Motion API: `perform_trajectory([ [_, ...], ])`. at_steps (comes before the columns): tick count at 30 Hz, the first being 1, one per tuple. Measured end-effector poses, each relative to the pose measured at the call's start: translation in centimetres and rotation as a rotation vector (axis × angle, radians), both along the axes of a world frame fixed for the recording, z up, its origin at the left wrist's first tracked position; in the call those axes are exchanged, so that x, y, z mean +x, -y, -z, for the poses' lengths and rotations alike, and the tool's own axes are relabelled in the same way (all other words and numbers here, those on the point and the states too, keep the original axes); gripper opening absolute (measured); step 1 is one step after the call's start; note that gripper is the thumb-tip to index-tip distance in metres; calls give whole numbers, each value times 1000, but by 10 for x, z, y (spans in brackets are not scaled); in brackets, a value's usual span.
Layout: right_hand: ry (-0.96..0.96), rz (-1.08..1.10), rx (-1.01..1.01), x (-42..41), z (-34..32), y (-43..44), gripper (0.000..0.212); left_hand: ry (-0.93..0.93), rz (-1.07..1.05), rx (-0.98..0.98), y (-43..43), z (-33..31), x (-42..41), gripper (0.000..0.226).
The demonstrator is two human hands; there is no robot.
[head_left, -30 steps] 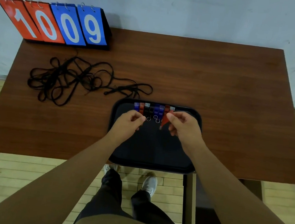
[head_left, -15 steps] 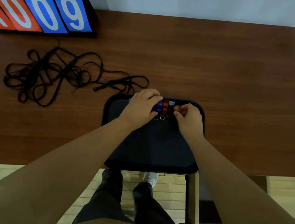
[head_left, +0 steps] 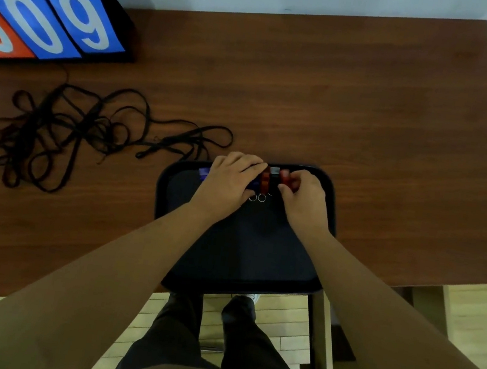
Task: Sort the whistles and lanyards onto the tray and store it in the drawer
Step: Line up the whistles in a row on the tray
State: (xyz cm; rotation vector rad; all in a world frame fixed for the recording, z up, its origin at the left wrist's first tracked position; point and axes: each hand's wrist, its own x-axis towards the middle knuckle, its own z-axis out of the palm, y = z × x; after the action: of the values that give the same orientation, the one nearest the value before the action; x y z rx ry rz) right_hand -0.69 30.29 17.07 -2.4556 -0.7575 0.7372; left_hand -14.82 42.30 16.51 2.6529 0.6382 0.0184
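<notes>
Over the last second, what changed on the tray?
Both hands moved forward onto the whistle row: left hand now covers its left part, right hand pinches a red whistle at its right end. Tray and lanyards stayed put.

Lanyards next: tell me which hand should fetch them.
Left. The lanyards lie tangled on the table left of the tray, nearest the left hand. The right hand sits on the far side, its fingers around a red whistle.
</notes>
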Motion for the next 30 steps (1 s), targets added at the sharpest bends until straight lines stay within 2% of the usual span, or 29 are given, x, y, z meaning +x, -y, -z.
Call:
perform_trajectory([
  [6, 18, -97, 11, 0, -4, 1, 30, 26, -20, -13, 3, 4, -2, 61],
  [13, 16, -59, -2, -3, -6, 1, 29, 68, -51, -28, 6, 2, -6, 61],
  [17, -13, -46, -16, -3, -7, 2, 34, 167, -280, 5, 4, -5, -26, 47],
  [20, -36, -53, -16, -4, -8, 3, 39, 136, -444, -3, 3, -6, -50, 44],
  [25, -11, -72, -12, -7, -10, 4, 40, 32, -342, -48, 2, -1, -64, 55],
  [30, -6, -86, -14, -6, -9, 3, 39, 55, -310, -54, 2, -1, -58, 52],
])
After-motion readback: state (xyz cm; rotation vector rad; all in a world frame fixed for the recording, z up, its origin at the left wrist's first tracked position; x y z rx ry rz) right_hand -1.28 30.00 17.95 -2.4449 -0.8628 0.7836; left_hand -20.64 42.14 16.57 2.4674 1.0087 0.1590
